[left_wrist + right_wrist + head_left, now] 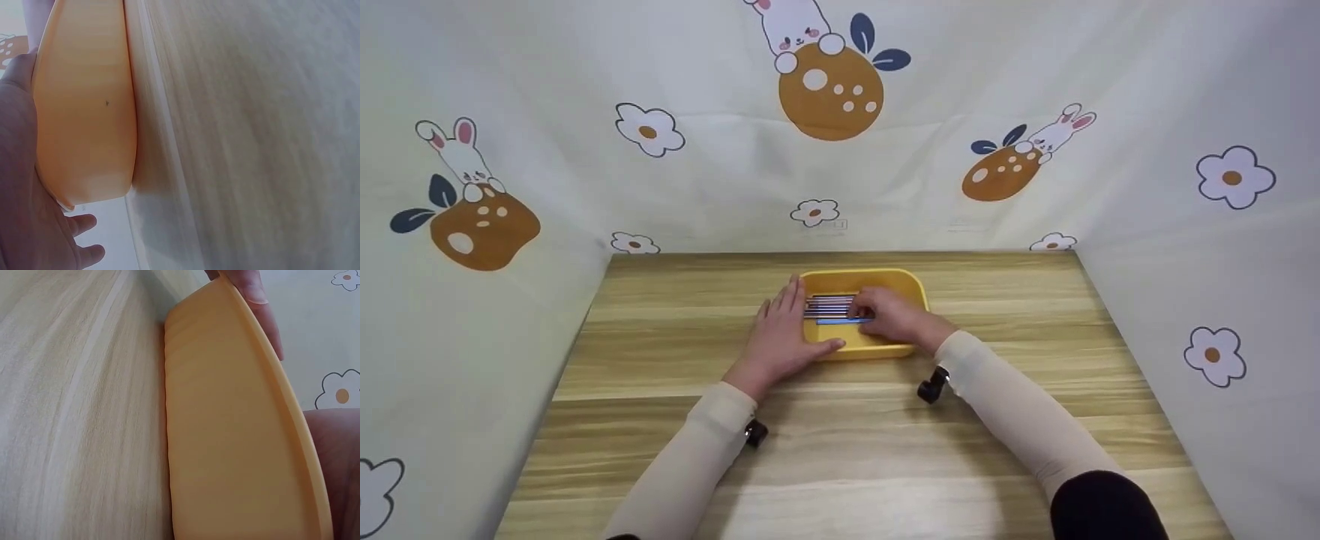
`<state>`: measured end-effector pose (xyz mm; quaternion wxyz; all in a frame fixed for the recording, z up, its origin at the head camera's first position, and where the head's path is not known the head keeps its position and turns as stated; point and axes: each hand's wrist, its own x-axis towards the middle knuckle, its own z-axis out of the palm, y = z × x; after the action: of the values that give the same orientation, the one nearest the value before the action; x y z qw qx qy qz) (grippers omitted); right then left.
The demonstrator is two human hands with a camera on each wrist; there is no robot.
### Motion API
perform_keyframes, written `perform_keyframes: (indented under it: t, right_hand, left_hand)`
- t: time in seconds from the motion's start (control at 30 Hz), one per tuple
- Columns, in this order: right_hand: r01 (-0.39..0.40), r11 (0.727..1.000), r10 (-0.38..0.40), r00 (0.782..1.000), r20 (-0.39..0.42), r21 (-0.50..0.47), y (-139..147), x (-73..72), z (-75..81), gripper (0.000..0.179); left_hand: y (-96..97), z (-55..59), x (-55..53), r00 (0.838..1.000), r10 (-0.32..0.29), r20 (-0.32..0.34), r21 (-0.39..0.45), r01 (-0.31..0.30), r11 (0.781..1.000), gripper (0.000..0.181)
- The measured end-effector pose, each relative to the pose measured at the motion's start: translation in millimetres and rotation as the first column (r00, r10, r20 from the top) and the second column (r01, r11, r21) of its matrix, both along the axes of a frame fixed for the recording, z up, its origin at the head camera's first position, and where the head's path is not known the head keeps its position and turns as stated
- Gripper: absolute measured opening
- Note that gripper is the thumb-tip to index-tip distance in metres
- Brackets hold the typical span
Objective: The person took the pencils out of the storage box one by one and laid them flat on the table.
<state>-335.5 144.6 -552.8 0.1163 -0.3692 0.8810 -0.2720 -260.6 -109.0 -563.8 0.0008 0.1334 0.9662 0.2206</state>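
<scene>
A yellow plastic basket (916, 283) stands on the table with several slim, pencil-like sticks (830, 306) lying side by side in it. In front of that row lies a brighter blue stick (834, 322), its right end reaching my right hand (894, 313). This hand is inside the basket with curled fingers and seems to pinch the blue stick; its fingertips are partly hidden. My left hand (781, 336) rests on the basket's left end, its fingers extended and its thumb over the front rim. Both wrist views show the basket's outer wall (84, 112), which hides the sticks.
The wood-grain table (840, 450) extends around the basket. Behind it and at both sides hangs a pale curtain (720, 187) printed with rabbits and flowers. A small black camera (932, 386) sits at the right wrist, another camera (756, 433) at the left.
</scene>
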Motion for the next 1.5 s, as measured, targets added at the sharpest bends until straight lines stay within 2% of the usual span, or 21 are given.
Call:
perform_keyframes:
  t: [0.3,0.7,0.8,1.17,1.33,1.5]
  right_hand:
    - [-0.008,1.0,0.009,1.0,0.018,-0.015,1,0.3,-2.0,0.016]
    - [-0.014,0.999,0.016,0.999,-0.043,0.036,-1,-1.2,-3.2,0.014]
    - [-0.018,1.0,0.019,1.0,-0.018,0.024,-1,-1.6,-2.1,0.016]
    - [-0.025,0.994,0.033,0.997,0.075,-0.109,3,-1.0,11.9,0.019]
    - [-0.024,0.994,0.035,0.994,0.102,-0.104,7,-0.4,20.5,0.023]
    - [-0.058,0.994,0.066,0.994,0.084,-0.096,14,-4.2,32.4,0.021]
  left_hand:
    - [-1.4,-2.8,-0.8,1.0,-0.001,-0.007,-0.017,0.001,1.0,0.14]
    - [-0.6,-0.2,-0.6,1.0,-0.005,-0.015,-0.01,0.005,1.0,0.136]
    - [-0.8,-0.6,-0.4,1.0,-0.001,-0.019,-0.02,0.001,1.0,0.136]
    - [-2.1,-1.8,0.6,1.0,-0.001,-0.009,0.002,0.001,1.0,0.136]
    - [-1.6,-1.9,-0.2,1.0,0.004,-0.007,0.001,-0.004,1.0,0.137]
    - [-0.4,-1.6,-0.3,1.0,0.006,-0.022,0.0,-0.006,1.0,0.137]
